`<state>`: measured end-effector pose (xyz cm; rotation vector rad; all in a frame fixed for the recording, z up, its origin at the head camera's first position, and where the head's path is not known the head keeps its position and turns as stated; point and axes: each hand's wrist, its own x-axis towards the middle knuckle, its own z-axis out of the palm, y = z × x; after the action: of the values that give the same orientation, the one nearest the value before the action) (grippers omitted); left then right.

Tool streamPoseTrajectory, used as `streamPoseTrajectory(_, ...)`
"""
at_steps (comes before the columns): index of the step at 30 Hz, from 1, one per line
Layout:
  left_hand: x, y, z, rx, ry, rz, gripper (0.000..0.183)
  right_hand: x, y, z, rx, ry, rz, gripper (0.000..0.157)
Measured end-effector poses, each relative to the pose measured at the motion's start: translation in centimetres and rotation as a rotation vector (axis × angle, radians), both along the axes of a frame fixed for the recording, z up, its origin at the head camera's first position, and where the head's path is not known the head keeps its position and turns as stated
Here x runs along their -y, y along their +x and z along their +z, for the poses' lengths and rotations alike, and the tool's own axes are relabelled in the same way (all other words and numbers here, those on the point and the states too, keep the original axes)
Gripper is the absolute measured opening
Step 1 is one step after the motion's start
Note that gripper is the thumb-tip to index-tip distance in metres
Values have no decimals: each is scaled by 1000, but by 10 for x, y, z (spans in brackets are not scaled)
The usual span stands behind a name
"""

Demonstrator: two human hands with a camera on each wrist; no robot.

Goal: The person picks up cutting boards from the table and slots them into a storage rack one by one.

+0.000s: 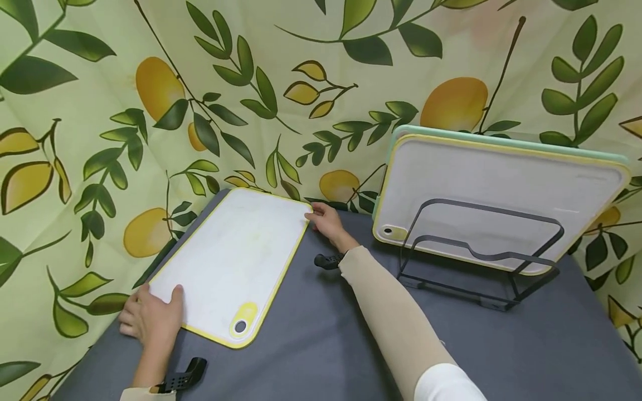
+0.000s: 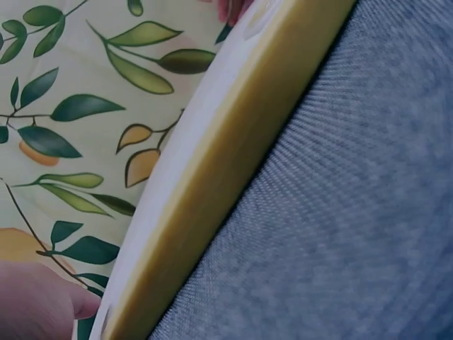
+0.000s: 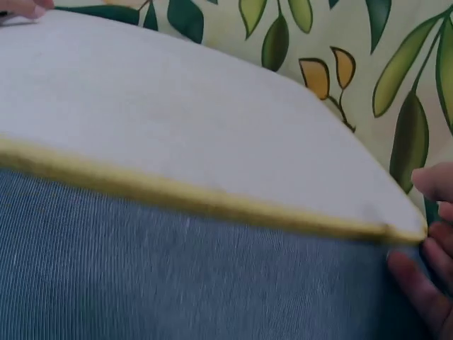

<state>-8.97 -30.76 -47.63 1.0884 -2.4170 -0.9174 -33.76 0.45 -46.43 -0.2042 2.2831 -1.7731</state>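
A white cutting board with a yellow rim lies at a slant on the left part of the grey-covered table, its yellow-ringed hanging hole toward me. At its near left corner my left hand grips the edge, thumb over the white face and fingers along the side. My right hand pinches the far right corner. In the right wrist view the thumb of that hand is above the corner and a finger reaches below the yellow edge. The left wrist view shows the board's thick yellow side close over the cloth.
On the right a black wire rack holds another white board with a yellow rim, and a mint-green board stands behind it. A leaf-and-fruit patterned curtain hangs behind the grey table.
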Motion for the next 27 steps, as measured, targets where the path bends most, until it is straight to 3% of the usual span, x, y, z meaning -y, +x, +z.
streamPoseTrajectory(9,-8,-2,-4,-100,31,32,75,4,-6,13,-25,301,99,77)
streamPoseTrajectory(13,-12,-4,-6,-143,41,29,72,0,-9,16,-6,287,117,81)
streamPoseTrajectory(21,-2,5,-6,-191,-9,50,67,3,-5,4,-20,236,162,77)
streamPoseTrajectory(27,-1,3,-5,-297,-59,59,62,-4,0,2,-44,156,100,71)
